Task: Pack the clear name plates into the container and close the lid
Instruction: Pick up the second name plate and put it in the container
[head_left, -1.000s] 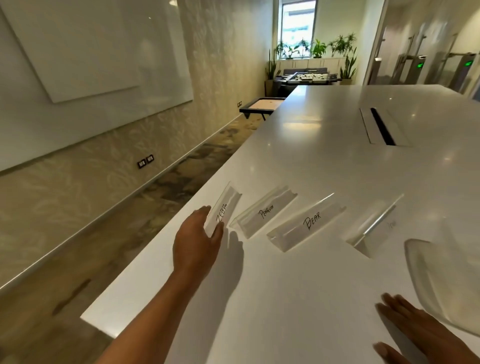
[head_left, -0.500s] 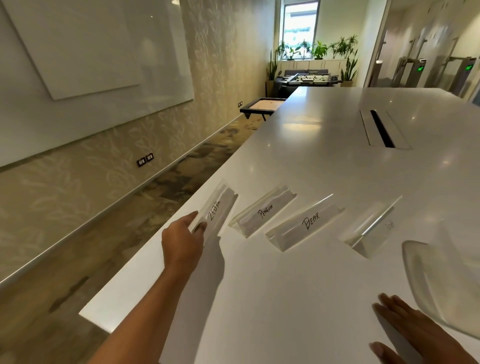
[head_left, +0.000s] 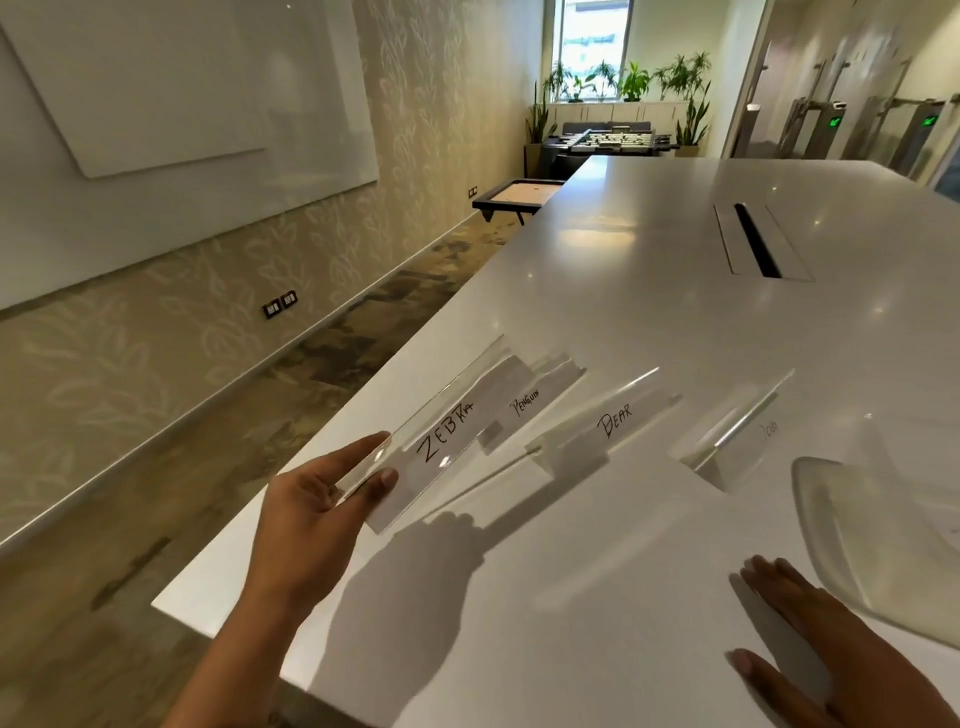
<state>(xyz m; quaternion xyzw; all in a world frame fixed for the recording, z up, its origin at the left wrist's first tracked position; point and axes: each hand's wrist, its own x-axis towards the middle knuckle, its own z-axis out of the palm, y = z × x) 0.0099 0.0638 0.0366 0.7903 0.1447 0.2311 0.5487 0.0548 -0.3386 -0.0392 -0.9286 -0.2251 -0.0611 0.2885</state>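
My left hand (head_left: 317, 506) grips one end of the clear ZEBRA name plate (head_left: 447, 426) and holds it lifted above the white table (head_left: 597, 597). Behind it, partly covered, the PENGUIN plate (head_left: 540, 397) lies on the table. The BEAR plate (head_left: 613, 423) and a fourth clear plate (head_left: 737, 431) with faint writing lie further right. A clear plastic container (head_left: 878, 530) sits at the right edge, cut off by the frame. My right hand (head_left: 826, 639) rests flat on the table, fingers spread, just left of the container.
The table's left edge (head_left: 249, 540) runs close beside my left hand, with floor below. A cable slot (head_left: 756, 241) is set into the table further back. A whiteboard hangs on the left wall; plants and a low table stand at the far end.
My left hand has closed on the ZEBRA plate, lifted it off the table and swung it right, so it overlaps the PENGUIN plate. The right hand stays flat.
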